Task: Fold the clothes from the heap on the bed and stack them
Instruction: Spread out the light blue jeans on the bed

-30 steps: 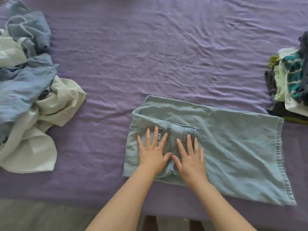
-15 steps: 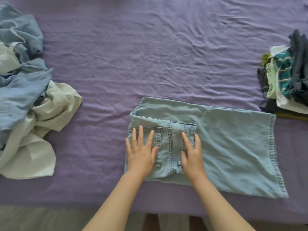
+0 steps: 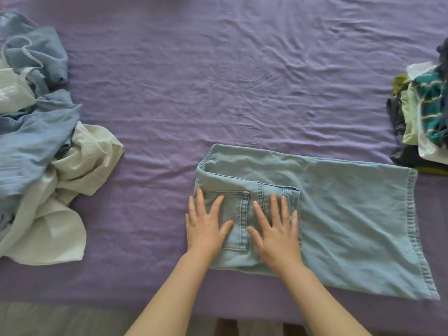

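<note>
At the bottom centre of the frame, the left hand (image 3: 206,226) and right hand (image 3: 276,234) lie flat side by side, fingers spread, pressing the folded-over waist section of the light denim jeans (image 3: 339,214). The jeans lie lengthwise across the lower right of the frame on the purple bed (image 3: 218,81), hem toward the right. The step looks like smoothing the first fold; to do it well, the palms should sweep outward along the crease so no air pocket stays, before the hem end is brought over. Farther off, the unfolded heap (image 3: 41,146) sits at the left edge, and the finished stack (image 3: 421,117) at the right edge.
</note>
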Available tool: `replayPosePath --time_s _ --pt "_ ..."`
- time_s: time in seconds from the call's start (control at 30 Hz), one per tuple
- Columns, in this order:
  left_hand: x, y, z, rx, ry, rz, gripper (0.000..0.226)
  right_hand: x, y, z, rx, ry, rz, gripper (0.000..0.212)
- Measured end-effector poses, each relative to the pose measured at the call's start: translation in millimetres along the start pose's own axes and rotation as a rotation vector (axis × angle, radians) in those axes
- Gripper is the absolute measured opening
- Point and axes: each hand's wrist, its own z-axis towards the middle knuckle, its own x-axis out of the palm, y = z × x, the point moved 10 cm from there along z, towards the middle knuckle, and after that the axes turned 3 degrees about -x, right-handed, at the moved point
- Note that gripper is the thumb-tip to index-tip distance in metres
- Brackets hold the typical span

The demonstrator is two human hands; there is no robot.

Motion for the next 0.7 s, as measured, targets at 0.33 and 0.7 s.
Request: replayPosePath --time_s 0.33,0.7 --pt "-28.4 13.8 -1.5 -0.238 0.236 -1.234 0.041 -19.7 20.3 2.7 0.060 0.167 0.306 0.073" --pt "-74.5 -173.1 -91.8 0.230 0.604 -1.238 0.053 -168.8 2.6 -46.2 0.030 -0.216 0.788 0.086"
